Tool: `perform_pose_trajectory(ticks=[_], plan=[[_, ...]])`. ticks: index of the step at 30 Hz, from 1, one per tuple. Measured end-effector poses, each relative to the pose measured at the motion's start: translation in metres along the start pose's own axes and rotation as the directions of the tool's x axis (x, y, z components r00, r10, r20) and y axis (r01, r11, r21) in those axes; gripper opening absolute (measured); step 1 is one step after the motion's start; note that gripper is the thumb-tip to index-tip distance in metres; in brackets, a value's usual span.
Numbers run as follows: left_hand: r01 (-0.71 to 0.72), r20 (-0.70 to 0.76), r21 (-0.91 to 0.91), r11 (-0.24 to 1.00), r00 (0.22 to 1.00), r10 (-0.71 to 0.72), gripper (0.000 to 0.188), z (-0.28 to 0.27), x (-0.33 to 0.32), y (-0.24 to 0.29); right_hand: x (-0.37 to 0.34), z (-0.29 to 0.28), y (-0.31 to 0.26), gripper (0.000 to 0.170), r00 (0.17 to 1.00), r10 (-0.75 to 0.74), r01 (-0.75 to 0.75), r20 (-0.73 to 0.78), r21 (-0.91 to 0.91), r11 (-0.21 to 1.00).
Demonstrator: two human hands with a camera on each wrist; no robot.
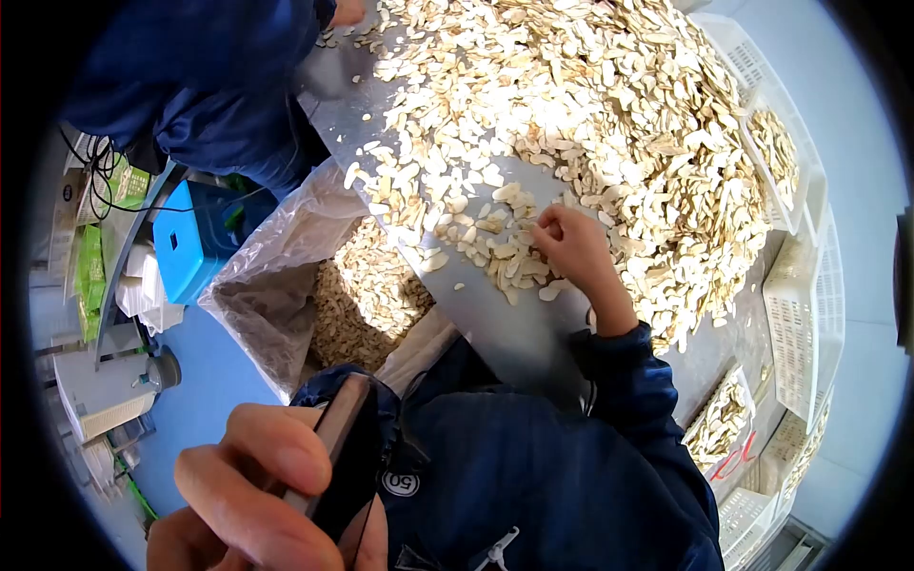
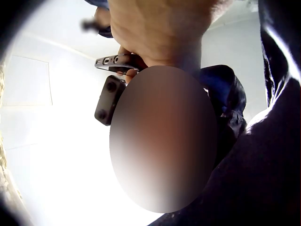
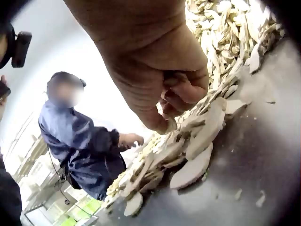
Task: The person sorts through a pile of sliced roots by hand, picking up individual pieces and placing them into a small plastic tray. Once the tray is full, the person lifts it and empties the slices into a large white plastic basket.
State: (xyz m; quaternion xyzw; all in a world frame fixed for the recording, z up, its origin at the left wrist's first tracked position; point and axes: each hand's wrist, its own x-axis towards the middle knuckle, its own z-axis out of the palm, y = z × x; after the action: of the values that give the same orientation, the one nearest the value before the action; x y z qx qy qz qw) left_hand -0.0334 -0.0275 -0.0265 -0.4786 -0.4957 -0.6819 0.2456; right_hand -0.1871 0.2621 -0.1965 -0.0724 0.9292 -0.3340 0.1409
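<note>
Close below the head camera, my left hand [image 1: 252, 476] grips a smartphone [image 1: 333, 438], thumb and fingers around its edges. The phone's edge [image 2: 107, 61] also shows in the left wrist view, beside the hand [image 2: 155, 33]. My right hand [image 1: 576, 249] is low over pale dried slices [image 1: 514, 262] on the metal table [image 1: 505, 328]. In the right wrist view its fingers [image 3: 181, 94] curl inward, and the thumb tip lies right at several slices [image 3: 195, 150]. No slice shows within the curled fingers.
A large heap of slices [image 1: 657, 143] covers much of the table. At its near edge stands a plastic-lined container [image 1: 257, 285] with more slices inside. White perforated baskets [image 1: 795, 324] line the right side. A person in dark blue [image 3: 77, 136] works across the heap; a blue stool [image 1: 186, 243] stands left.
</note>
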Motion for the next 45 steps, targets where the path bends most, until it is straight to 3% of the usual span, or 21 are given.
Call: perform_pose_trajectory(ticks=[3,6,7,9,10,13,17,20,21,23,25,27,28,29,31,32,36,38,40,42,45], plan=[[-0.027,-0.001,-0.013,1.000,1.000,0.027,0.075,-0.003,-0.002,0.001,-0.006,-0.011,0.001,0.024,0.958,-0.066,0.049,-0.280,-0.065,0.997],[0.077,-0.019,-0.083,0.994,0.997,-0.079,0.073,-0.001,0.000,0.006,-0.020,-0.021,-0.001,0.025,0.978,-0.088,0.058,-0.187,-0.162,0.985],[0.050,-0.016,-0.063,0.997,0.999,-0.052,0.073,0.000,0.001,0.004,-0.026,-0.022,-0.001,0.026,0.986,-0.093,0.067,-0.142,-0.176,0.982],[-0.003,-0.008,-0.023,1.000,1.000,0.003,0.074,0.002,0.007,-0.003,-0.034,-0.012,0.007,0.028,0.973,-0.226,0.218,-0.039,-0.154,0.964],[0.060,0.016,-0.081,0.995,0.998,-0.059,0.074,0.000,0.008,0.000,-0.039,-0.007,0.010,0.029,0.956,-0.292,0.291,0.011,-0.138,0.947],[0.209,0.067,-0.195,0.958,0.978,-0.200,0.076,-0.006,0.007,0.013,-0.050,0.006,0.000,0.028,0.959,-0.283,0.279,0.020,-0.247,0.928],[0.254,0.057,-0.210,0.944,0.967,-0.247,0.077,-0.003,0.004,0.023,-0.055,0.015,0.000,0.022,0.957,-0.282,0.263,-0.060,-0.225,0.938],[0.253,0.058,-0.211,0.944,0.967,-0.246,0.077,-0.001,0.001,0.025,-0.055,0.009,0.009,0.015,0.956,-0.276,0.273,-0.102,-0.043,0.961],[0.252,0.058,-0.211,0.945,0.968,-0.245,0.077,-0.001,0.001,0.024,-0.057,0.003,0.013,0.013,0.977,-0.187,0.194,-0.099,0.067,0.979],[0.024,0.004,-0.022,0.999,1.000,-0.024,0.075,0.005,-0.002,0.012,-0.061,-0.012,0.025,0.008,0.998,-0.011,0.028,-0.061,0.280,0.960],[-0.121,-0.005,0.096,0.988,0.993,0.122,0.074,0.009,-0.004,0.007,-0.066,-0.022,0.037,0.011,0.988,0.143,-0.151,0.065,0.646,0.748],[-0.180,-0.003,0.133,0.975,0.983,0.182,0.073,0.010,-0.004,0.006,-0.071,-0.029,0.033,0.010,0.968,0.188,-0.229,0.165,0.887,0.401],[-0.107,-0.009,0.086,0.991,0.994,0.108,0.073,0.011,-0.003,0.007,-0.073,-0.028,0.029,0.013,0.964,0.213,-0.241,0.158,0.857,0.456],[-0.034,-0.012,0.037,0.999,0.999,0.034,0.074,0.012,-0.002,0.011,-0.072,-0.022,0.028,0.014,0.982,0.162,-0.180,0.100,0.769,0.613],[0.052,0.005,-0.038,0.998,0.999,-0.052,0.073,0.011,-0.001,0.014,-0.069,-0.008,0.029,0.017,0.999,0.030,-0.034,0.016,0.517,0.855],[0.065,0.021,-0.065,0.996,0.998,-0.064,0.072,0.009,0.000,0.014,-0.067,-0.005,0.025,0.022,0.999,0.007,-0.022,0.047,0.339,0.941],[0.168,0.058,-0.276,0.946,0.986,-0.158,0.069,0.000,-0.008,0.025,-0.062,0.016,0.011,0.022,0.969,-0.173,0.169,-0.173,-0.040,0.985],[0.253,0.099,-0.420,0.871,0.967,-0.234,0.068,-0.007,-0.005,0.032,-0.061,0.021,0.011,0.023,0.972,-0.167,0.148,-0.166,-0.119,0.982],[0.251,0.109,-0.441,0.862,0.968,-0.226,0.068,-0.008,-0.005,0.030,-0.061,0.019,0.010,0.023,0.979,-0.140,0.118,-0.147,-0.145,0.982],[0.148,0.076,-0.300,0.942,0.988,-0.131,0.069,-0.003,-0.006,0.020,-0.062,0.010,0.006,0.023,0.989,-0.098,0.085,-0.113,-0.118,0.989],[-0.009,0.043,0.024,1.000,0.999,0.008,0.071,0.004,0.003,0.009,-0.062,0.009,0.018,0.025,0.982,-0.056,0.072,-0.183,0.083,0.994]])
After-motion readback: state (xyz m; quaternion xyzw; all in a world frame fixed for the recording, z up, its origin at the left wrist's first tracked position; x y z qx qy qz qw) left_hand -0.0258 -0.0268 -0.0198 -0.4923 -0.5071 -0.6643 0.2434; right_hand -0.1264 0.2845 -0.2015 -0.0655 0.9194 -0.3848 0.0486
